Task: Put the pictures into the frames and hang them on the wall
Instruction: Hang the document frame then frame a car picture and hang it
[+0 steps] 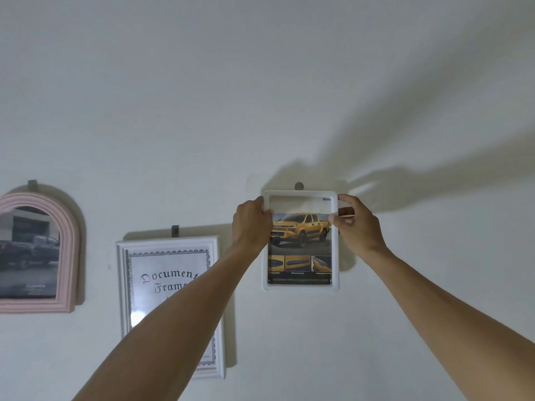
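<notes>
White frame [301,287], rounded corners, upright against the wall [260,82] just below a round hook [299,186]. Inside: yellow pickup picture [299,244], sits low, blank gap at top. Left hand [250,224] grips the frame's upper left edge; right hand [357,224] pinches upper right edge w/ thumb in front. Left of it hang a white document frame [170,308] & pink arched frame [69,253] w/ dark truck pic.

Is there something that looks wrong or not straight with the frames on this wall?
Yes. In the white frame held by both hands, the yellow truck picture sits low, leaving an empty strip at the top. The middle frame, still reading "Document Frame", hangs slightly tilted. The pink arched frame looks fine.
</notes>
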Demonstrator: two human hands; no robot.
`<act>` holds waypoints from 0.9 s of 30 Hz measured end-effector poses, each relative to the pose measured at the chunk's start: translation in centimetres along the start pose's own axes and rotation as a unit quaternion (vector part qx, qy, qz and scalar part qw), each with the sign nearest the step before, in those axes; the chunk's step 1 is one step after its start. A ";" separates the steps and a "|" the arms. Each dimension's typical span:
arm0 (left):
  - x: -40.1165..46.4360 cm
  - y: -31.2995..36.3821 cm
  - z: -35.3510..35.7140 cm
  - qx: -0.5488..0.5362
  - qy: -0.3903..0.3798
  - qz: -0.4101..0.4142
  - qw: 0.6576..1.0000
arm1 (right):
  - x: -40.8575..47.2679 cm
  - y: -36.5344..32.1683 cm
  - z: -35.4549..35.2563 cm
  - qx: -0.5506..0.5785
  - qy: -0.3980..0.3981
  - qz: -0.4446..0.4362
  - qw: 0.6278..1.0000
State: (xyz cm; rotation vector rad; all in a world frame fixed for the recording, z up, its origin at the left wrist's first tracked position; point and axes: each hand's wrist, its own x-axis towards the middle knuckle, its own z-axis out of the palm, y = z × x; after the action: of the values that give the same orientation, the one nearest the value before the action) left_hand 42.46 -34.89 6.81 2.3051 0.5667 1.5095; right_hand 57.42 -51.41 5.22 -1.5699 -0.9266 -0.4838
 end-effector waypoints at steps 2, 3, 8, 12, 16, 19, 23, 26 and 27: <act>0.1 -0.1 0.2 0.022 0.008 0.010 1.000 | 0.1 0.4 0.4 0.000 0.009 -0.011 1.000; 0.1 -0.2 0.3 0.034 0.013 0.015 0.999 | 0.2 0.6 0.6 -0.003 0.014 -0.015 1.000; -0.3 -0.5 0.7 0.061 0.036 0.034 0.997 | 0.4 1.7 1.3 -0.005 0.026 -0.021 0.999; 0.0 -0.8 0.7 0.050 0.014 0.030 0.998 | 0.4 2.2 1.5 0.000 0.043 -0.038 0.998; 0.1 -1.6 1.0 0.025 0.029 0.012 0.999 | 0.4 2.1 1.7 0.006 0.032 -0.038 0.999; 0.2 -1.9 1.1 0.031 0.036 0.015 0.999 | 0.6 2.0 2.1 -0.005 0.029 -0.038 0.999; 0.3 -1.9 0.9 0.019 0.023 0.011 1.000 | 0.5 2.1 2.1 -0.020 0.032 -0.036 0.999; 0.1 -2.0 0.9 0.014 0.024 0.008 1.000 | 0.4 1.8 2.0 -0.022 0.028 -0.030 0.999; 0.1 -2.0 0.9 0.012 0.024 0.008 1.000 | 0.5 1.8 1.9 -0.022 0.026 -0.027 0.999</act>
State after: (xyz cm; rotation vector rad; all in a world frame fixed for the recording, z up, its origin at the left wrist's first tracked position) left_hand 43.04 -33.20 5.60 2.3028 0.5839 1.5777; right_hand 58.71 -49.48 4.04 -1.5680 -0.9252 -0.5843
